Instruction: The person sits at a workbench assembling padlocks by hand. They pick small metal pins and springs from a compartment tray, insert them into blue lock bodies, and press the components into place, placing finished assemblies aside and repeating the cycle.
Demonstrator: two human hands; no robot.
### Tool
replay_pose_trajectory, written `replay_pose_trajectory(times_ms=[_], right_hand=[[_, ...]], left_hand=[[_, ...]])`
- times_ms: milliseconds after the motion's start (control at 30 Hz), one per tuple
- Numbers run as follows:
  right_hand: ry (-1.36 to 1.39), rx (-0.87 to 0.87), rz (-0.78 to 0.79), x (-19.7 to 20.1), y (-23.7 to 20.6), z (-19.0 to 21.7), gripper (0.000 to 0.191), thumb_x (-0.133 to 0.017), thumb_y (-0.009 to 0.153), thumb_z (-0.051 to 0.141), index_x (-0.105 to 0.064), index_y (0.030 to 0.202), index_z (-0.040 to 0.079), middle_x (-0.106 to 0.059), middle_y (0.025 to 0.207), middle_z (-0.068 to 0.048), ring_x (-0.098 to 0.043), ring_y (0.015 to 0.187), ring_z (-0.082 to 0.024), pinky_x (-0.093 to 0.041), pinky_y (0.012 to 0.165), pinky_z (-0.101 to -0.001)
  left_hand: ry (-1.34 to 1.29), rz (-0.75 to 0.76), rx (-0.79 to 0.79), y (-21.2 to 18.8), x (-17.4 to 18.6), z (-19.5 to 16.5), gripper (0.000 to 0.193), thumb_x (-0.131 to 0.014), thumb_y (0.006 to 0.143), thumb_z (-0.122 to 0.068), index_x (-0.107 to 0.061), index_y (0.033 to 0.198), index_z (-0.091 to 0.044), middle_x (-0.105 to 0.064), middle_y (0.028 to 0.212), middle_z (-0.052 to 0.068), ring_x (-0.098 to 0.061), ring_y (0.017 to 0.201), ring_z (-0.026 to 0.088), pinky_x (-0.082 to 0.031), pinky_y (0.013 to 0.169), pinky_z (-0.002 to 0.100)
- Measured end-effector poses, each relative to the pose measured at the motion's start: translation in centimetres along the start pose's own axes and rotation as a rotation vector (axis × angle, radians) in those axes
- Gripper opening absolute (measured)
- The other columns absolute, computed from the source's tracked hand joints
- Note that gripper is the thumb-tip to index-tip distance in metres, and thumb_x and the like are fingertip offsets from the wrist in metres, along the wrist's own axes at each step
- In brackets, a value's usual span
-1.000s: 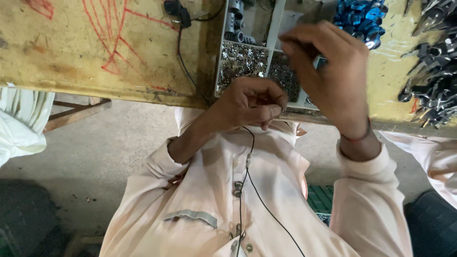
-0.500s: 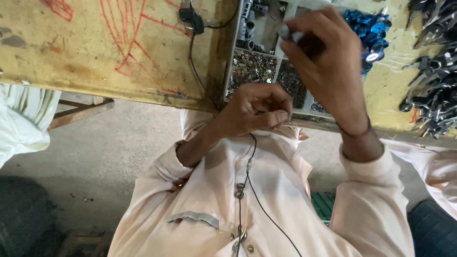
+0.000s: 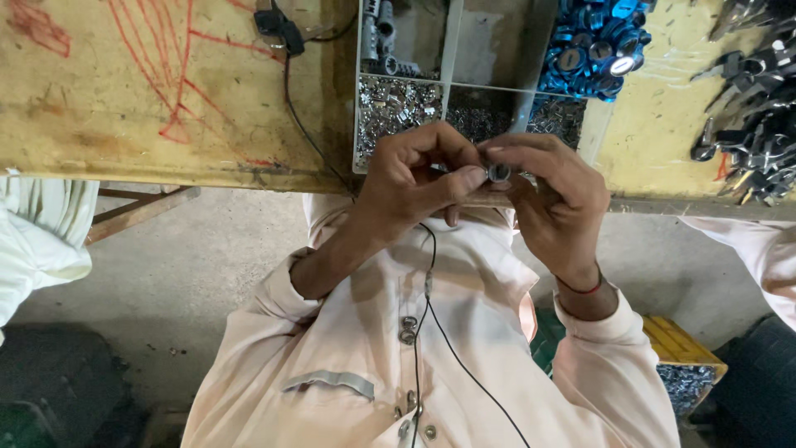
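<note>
Counts of hands, parts and containers at the bench.
Two hands, left hand (image 3: 414,178) and right hand (image 3: 551,195), pinch one small metal ring (image 3: 499,172); one divided tray (image 3: 452,50) shows four compartments; one heap of blue caps (image 3: 593,41), one pile of dark keys (image 3: 759,124), too many to count.

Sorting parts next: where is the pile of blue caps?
In the head view, the blue caps lie top right on the yellow table, beside the divided tray.
</note>
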State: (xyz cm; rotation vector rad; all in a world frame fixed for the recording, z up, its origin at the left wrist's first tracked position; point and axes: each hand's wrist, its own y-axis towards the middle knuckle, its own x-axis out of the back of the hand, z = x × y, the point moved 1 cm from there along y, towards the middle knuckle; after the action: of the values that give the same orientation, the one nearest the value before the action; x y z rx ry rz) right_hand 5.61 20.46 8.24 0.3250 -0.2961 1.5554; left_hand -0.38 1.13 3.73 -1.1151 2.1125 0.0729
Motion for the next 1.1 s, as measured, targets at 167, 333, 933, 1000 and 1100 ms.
replay_pose_trajectory(times_ms=[167,333,933,1000,1100], right_hand=[[-0.383,0.202,-0.063,-0.3,0.1,1.1,0.034,-0.070,0.099,-0.016,-0.071,0.126,0.005,-0.071,0.122,-0.013,-0.073,0.106,-0.025,-0.060,0.089,-0.0308],[-0.493,0.365,-0.029,0.3,0.9,1.7,0.035,-0.075,0.093,-0.013,-0.073,0.122,0.005,-0.070,0.121,-0.013,-0.071,0.108,-0.028,-0.058,0.085,-0.0347],[-0.267,0.062,0.166,2.7,2.6,4.5,0.028,-0.078,0.084,-0.006,-0.068,0.109,-0.002,-0.067,0.106,-0.014,-0.072,0.085,-0.018,-0.060,0.069,-0.0279],[-0.534,0.219,0.081,5.4,4.0,2.9,0.016,-0.077,0.094,-0.014,-0.072,0.106,-0.004,-0.072,0.104,-0.016,-0.073,0.084,-0.022,-0.058,0.068,-0.0275],[-0.729,0.350,-0.146,7.3,6.0,-0.4,0.013,-0.072,0.101,-0.017,-0.068,0.110,-0.009,-0.070,0.102,-0.018,-0.072,0.084,-0.023,-0.054,0.073,-0.0282]], left_hand=[[0.138,-0.054,0.013,-0.6,-0.3,-0.3,0.020,-0.077,0.096,-0.015,-0.067,0.099,0.002,-0.067,0.081,0.002,-0.061,0.060,0.004,-0.051,0.051,0.021],[0.136,-0.044,-0.010,-0.7,-0.4,-0.3,0.021,-0.076,0.098,-0.019,-0.067,0.099,0.000,-0.067,0.079,0.001,-0.058,0.059,0.003,-0.048,0.048,0.020],[0.235,-0.014,-0.337,-0.4,-0.6,1.4,0.018,-0.078,0.101,-0.008,-0.074,0.117,-0.004,-0.078,0.105,0.012,-0.078,0.095,0.017,-0.068,0.084,0.032],[0.543,-0.024,-0.570,0.6,0.7,1.0,0.016,-0.079,0.098,-0.007,-0.074,0.113,-0.006,-0.077,0.111,0.013,-0.079,0.097,0.019,-0.066,0.085,0.031],[0.574,0.061,-0.597,1.4,1.3,1.0,0.016,-0.079,0.098,-0.006,-0.074,0.113,-0.007,-0.078,0.110,0.011,-0.079,0.100,0.019,-0.066,0.083,0.029]])
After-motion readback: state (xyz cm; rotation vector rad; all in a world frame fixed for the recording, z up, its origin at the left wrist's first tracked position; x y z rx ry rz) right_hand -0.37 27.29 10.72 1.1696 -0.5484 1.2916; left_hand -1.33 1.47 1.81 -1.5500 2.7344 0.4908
